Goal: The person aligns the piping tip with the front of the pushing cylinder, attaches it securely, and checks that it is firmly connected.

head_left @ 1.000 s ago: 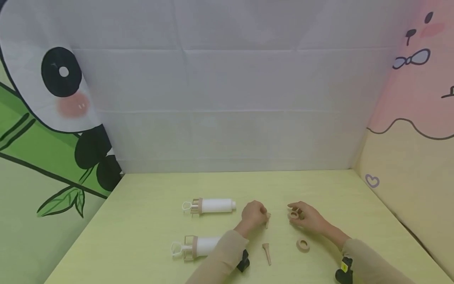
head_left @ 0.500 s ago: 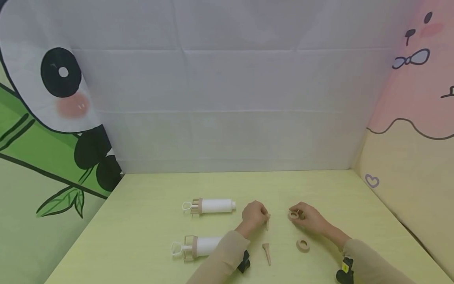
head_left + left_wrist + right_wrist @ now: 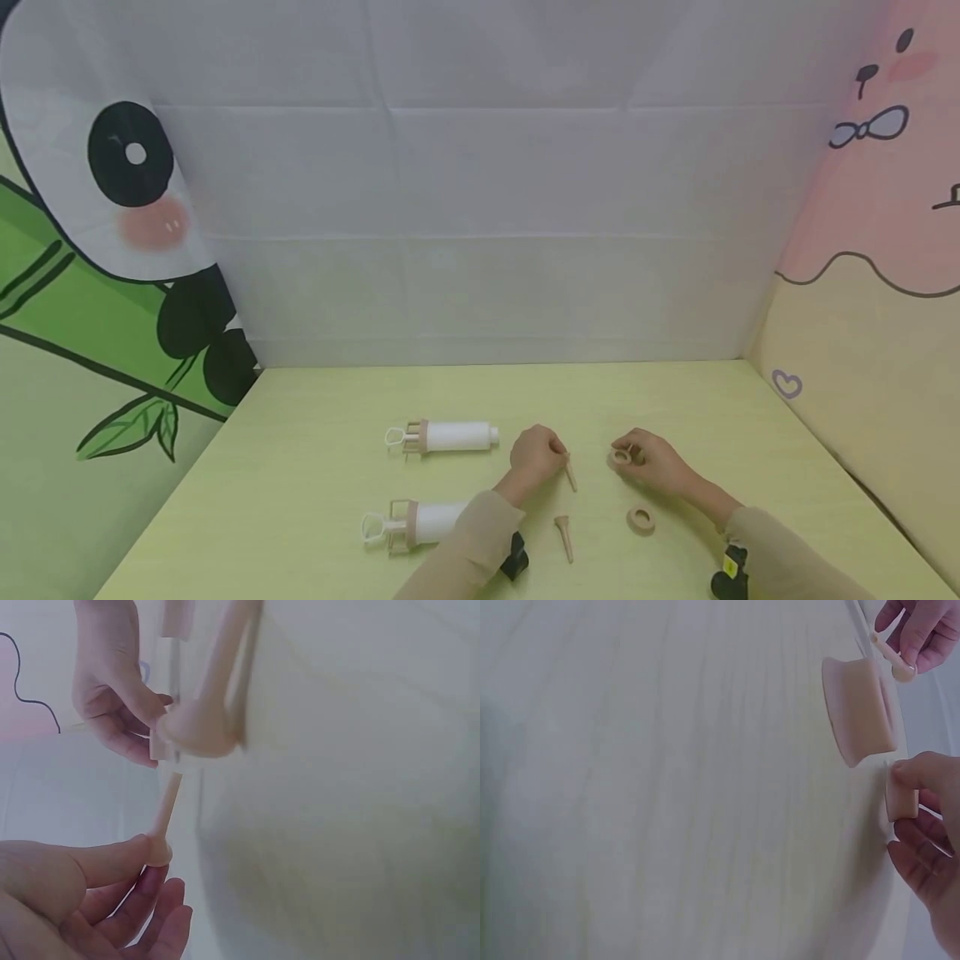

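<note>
In the left wrist view, my left hand (image 3: 97,900) pinches the wide end of a beige tapered nozzle (image 3: 166,810) between thumb and fingers, its thin tube pointing away. My right hand (image 3: 654,460) holds a flanged beige ring (image 3: 902,796) by its edge, thumb on one side and fingers on the other. A second nozzle (image 3: 566,537) lies on the table below the left hand in the head view. Another ring (image 3: 641,520) lies flat below the right hand. The two held pieces are apart.
Two white syringe-like barrels with beige collars and loop handles lie left of the hands: a far barrel (image 3: 457,436) and a near barrel (image 3: 435,523). The left sleeve (image 3: 480,533) covers the near one's right end. A white backdrop (image 3: 480,250) stands behind the table.
The nozzle in my left hand has tilted, its thin end swinging to the right and toward me. My right fingers have drawn in slightly on the ring. The other pieces stay put.
</note>
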Demonstrator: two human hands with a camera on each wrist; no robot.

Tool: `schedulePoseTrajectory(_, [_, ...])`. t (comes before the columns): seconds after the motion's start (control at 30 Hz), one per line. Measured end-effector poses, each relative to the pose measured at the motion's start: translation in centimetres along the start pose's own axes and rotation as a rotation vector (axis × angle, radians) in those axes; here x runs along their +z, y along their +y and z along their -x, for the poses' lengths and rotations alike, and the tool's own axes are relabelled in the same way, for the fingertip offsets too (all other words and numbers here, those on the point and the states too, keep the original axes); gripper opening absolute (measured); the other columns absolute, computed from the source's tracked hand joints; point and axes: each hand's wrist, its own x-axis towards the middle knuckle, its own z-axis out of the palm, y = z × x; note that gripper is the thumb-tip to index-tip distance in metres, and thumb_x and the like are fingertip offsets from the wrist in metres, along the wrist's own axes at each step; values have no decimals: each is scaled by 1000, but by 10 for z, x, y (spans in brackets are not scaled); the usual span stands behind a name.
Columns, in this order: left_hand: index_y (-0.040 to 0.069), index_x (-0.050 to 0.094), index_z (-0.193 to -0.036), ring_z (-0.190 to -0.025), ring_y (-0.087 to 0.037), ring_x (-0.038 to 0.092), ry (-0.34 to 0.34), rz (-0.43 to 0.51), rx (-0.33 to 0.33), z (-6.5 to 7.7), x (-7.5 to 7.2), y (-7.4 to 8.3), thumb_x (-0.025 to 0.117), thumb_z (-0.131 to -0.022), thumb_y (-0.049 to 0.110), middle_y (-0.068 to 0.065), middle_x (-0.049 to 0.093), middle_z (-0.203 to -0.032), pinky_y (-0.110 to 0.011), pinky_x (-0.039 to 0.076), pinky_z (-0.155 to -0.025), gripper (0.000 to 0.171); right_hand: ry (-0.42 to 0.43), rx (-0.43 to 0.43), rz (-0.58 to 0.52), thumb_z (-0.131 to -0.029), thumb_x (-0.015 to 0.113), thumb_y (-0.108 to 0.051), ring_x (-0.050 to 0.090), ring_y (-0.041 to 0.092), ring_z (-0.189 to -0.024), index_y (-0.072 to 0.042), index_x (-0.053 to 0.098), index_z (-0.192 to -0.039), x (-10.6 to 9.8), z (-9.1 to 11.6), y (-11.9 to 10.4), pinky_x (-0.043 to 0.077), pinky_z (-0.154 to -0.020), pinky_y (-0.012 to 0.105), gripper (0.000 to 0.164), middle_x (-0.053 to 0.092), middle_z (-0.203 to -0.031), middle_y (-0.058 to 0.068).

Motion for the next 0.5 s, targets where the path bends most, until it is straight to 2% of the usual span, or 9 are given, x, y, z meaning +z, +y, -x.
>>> schedulePoseTrajectory(0.2, [10, 70, -71, -63, -11, 59, 0, 51, 34, 1, -16, 6, 72, -76, 15, 1, 67, -71, -21, 45, -51, 8, 4, -3, -24, -79, 69, -10, 54, 14, -80, 2, 61, -103, -1, -5, -1, 48, -62, 21, 28, 59, -93, 3])
schedulePoseTrajectory(0.5, [12, 71, -74, -65, -10, 59, 31, 53, 64, 2, -45, 11, 71, -78, 19, 3, 67, -74, -20, 43, -50, 9, 31, -68, -81, -80, 69, -13, 55, 14, -80, -1, 62, -100, -2, -15, -14, 49, -60, 21, 25, 60, -92, 3])
